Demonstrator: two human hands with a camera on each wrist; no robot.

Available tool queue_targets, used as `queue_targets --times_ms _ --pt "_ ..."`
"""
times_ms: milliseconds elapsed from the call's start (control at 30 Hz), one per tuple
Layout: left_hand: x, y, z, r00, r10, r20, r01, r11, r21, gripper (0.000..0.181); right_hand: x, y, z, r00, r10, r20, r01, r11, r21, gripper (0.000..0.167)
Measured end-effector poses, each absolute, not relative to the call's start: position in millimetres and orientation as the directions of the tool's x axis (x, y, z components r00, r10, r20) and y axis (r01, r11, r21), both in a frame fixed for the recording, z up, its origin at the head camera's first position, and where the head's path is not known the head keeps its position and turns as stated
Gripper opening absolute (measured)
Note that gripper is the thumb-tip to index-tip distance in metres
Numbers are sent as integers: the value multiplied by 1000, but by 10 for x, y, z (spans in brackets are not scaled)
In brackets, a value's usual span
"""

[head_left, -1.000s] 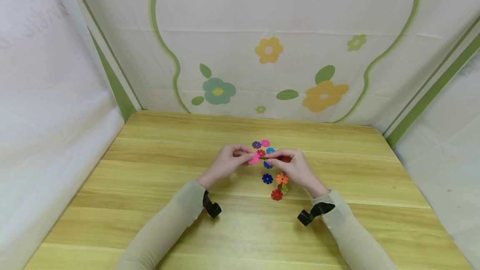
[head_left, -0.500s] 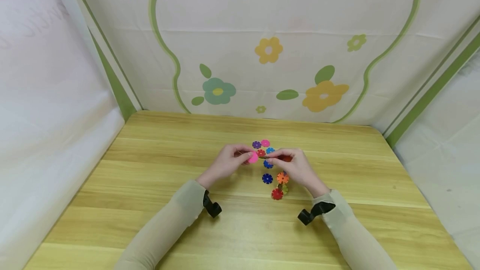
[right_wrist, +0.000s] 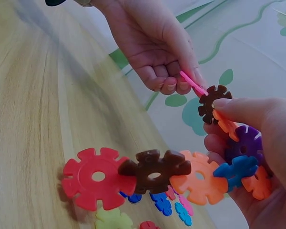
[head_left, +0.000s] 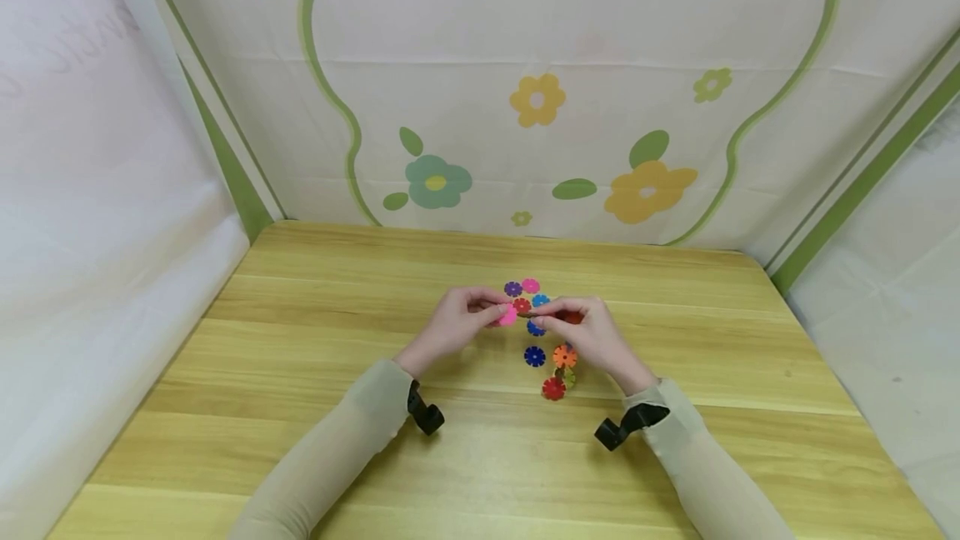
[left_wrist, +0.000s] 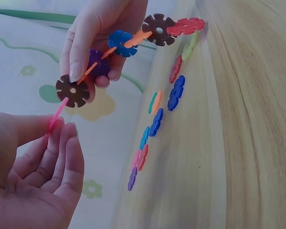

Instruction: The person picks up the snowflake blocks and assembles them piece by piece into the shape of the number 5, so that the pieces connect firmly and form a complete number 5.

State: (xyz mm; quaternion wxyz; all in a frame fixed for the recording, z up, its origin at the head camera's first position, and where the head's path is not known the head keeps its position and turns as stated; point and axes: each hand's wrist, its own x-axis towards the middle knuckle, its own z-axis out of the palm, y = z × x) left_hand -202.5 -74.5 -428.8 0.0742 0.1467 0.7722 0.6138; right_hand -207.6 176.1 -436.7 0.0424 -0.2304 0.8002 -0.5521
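In the head view my left hand (head_left: 452,325) pinches a bright pink notched plastic disc (head_left: 507,316) between thumb and fingers. My right hand (head_left: 592,338) grips one end of a chain of slotted discs, its thumb on a brown disc (left_wrist: 66,95). The pink disc's edge meets the brown one at a notch; how deep it sits is unclear. Behind the brown piece follow an orange disc (right_wrist: 226,125), a purple disc (right_wrist: 248,143), a blue disc (right_wrist: 236,172) and more orange ones. A second brown disc (right_wrist: 155,183) and a red disc (right_wrist: 83,179) form the hanging end.
Loose discs lie flat on the wooden table (head_left: 360,273) beneath and beyond the hands: purple (head_left: 513,289), pink (head_left: 531,285), red (head_left: 522,305), dark blue (head_left: 535,357) and others. A printed cloth (head_left: 480,123) hangs behind the table's far edge.
The pink disc has shifted slightly left and turned a little in the left fingers. Both hands otherwise stay almost in place, and the loose discs have not moved.
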Motion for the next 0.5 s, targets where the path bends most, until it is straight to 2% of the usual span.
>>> queue_targets --times_ms 500 --pt "-2011 -692 -4307 -940 323 113 183 193 964 17 -2055 1722 -4368 -881 -431 194 -325 254 -911 13"
